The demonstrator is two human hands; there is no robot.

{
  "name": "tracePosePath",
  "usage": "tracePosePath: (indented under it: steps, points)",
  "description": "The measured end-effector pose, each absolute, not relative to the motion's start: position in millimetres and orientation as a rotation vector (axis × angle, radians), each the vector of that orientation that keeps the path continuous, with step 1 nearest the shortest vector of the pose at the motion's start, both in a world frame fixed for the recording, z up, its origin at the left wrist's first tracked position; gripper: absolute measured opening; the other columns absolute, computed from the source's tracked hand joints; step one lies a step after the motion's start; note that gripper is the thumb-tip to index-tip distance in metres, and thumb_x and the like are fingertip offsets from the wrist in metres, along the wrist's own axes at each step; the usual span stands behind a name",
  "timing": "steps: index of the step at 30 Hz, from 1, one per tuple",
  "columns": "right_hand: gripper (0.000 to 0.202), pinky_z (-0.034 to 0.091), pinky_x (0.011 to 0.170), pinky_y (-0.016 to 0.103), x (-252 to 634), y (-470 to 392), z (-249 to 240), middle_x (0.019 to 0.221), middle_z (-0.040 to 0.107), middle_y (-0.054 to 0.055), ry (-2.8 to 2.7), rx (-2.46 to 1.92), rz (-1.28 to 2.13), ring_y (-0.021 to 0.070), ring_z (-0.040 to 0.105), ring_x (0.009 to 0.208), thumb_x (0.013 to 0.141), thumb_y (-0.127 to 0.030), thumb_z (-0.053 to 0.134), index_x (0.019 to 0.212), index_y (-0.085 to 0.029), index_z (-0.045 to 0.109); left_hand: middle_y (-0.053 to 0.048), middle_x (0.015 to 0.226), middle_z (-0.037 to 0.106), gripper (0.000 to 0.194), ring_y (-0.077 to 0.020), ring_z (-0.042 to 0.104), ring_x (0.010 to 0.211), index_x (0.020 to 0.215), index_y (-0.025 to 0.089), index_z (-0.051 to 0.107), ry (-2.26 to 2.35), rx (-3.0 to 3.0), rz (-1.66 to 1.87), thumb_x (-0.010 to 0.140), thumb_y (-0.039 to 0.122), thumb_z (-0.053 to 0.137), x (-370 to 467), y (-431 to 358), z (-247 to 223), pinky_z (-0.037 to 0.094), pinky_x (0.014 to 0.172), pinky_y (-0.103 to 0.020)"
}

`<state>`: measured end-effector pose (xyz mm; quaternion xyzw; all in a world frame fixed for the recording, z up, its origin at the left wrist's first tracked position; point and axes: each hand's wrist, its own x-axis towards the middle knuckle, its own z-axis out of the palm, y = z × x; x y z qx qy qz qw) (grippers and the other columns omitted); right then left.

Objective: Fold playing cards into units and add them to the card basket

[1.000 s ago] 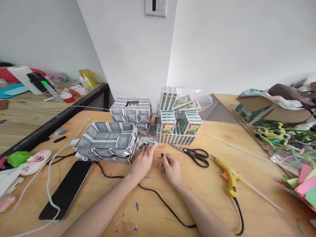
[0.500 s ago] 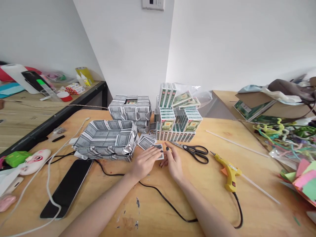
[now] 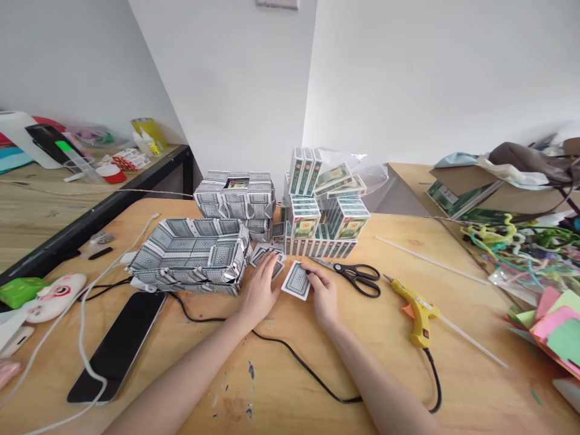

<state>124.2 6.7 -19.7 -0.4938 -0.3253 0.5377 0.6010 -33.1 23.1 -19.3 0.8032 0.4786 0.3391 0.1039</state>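
Note:
A single playing card [image 3: 296,281], patterned back up, is pinched at its right edge by my right hand [image 3: 322,293]. My left hand [image 3: 261,291] reaches over the loose pile of cards [image 3: 260,253], its fingers covering part of the pile; whether it grips one is hidden. Left of that hand is an open tray built of folded cards [image 3: 190,246]. Behind the pile stands a second folded-card piece [image 3: 238,202]. Stacked green-and-white card boxes [image 3: 321,240] rise behind my right hand.
Black scissors [image 3: 360,278] and a yellow glue gun [image 3: 419,314] lie to the right, with clear glue sticks. A black phone [image 3: 118,347], white cable [image 3: 86,338] and soft toys are at left. A black cord crosses the table under my forearms. Colored paper lies at far right.
My left hand has moved off the held card to the loose pile. The card now shows fully in my right hand. The view has shifted slightly.

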Motion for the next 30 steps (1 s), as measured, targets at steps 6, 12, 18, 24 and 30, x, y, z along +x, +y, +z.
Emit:
tracePosePath:
  steps: [6, 12, 18, 24, 30]
  points:
    - [0.047, 0.039, 0.043, 0.022, 125.7, 4.4, -20.3, 0.057, 0.061, 0.0, -0.727, -1.067, 1.293, 0.0123, 0.049, 0.046, 0.061, -0.017, 0.047, 0.105, -0.013, 0.06, -0.02, 0.132, 0.038, 0.057, -0.0302, 0.032, 0.125, 0.129, 0.01, 0.028, 1.673, 2.394, 0.883, 0.08, 0.03, 0.049, -34.1, 28.3, -30.4, 0.034, 0.098, -0.05]
    - [0.048, 0.044, 0.047, 0.024, 121.8, 3.2, -10.0, 0.088, 0.066, 0.003, -0.76, -1.082, 1.25, 0.0134, 0.054, 0.06, 0.061, -0.019, 0.055, 0.109, -0.016, 0.058, -0.015, 0.123, 0.05, 0.036, -0.0269, 0.043, 0.117, 0.114, 0.013, 0.047, 1.658, 2.504, 0.793, 0.081, 0.027, 0.046, -34.8, 30.1, -22.4, 0.035, 0.098, -0.046]
    - [0.038, 0.045, 0.051, 0.025, 119.0, 2.8, -8.4, 0.078, 0.067, 0.005, -0.839, -1.119, 1.291, 0.0151, 0.058, 0.061, 0.065, -0.031, 0.063, 0.1, -0.015, 0.062, -0.012, 0.118, 0.055, 0.031, -0.0256, 0.047, 0.114, 0.113, 0.015, 0.048, 1.544, 2.628, 0.77, 0.083, 0.018, 0.04, -35.9, 28.6, -19.7, 0.04, 0.094, -0.044]
    - [0.028, 0.025, 0.034, 0.02, 118.6, 0.1, -8.0, 0.036, 0.039, -0.007, -0.959, -1.221, 1.286, 0.0054, 0.029, 0.033, 0.065, -0.041, 0.063, 0.06, -0.014, 0.064, -0.012, 0.114, 0.056, 0.049, -0.0217, 0.054, 0.105, 0.126, 0.015, 0.034, 1.482, 2.531, 0.798, 0.078, 0.004, 0.037, -37.9, 26.3, -19.8, 0.046, 0.087, -0.036]
    - [0.034, 0.021, 0.033, 0.021, 117.5, 0.7, -7.6, 0.038, 0.036, -0.007, -0.835, -1.199, 1.263, 0.0054, 0.026, 0.033, 0.07, -0.045, 0.059, 0.053, -0.017, 0.049, -0.007, 0.116, 0.056, 0.049, -0.0191, 0.051, 0.109, 0.121, 0.02, 0.041, 1.382, 2.426, 0.969, 0.076, 0.001, 0.036, -37.3, 24.8, -18.2, 0.045, 0.091, -0.036]
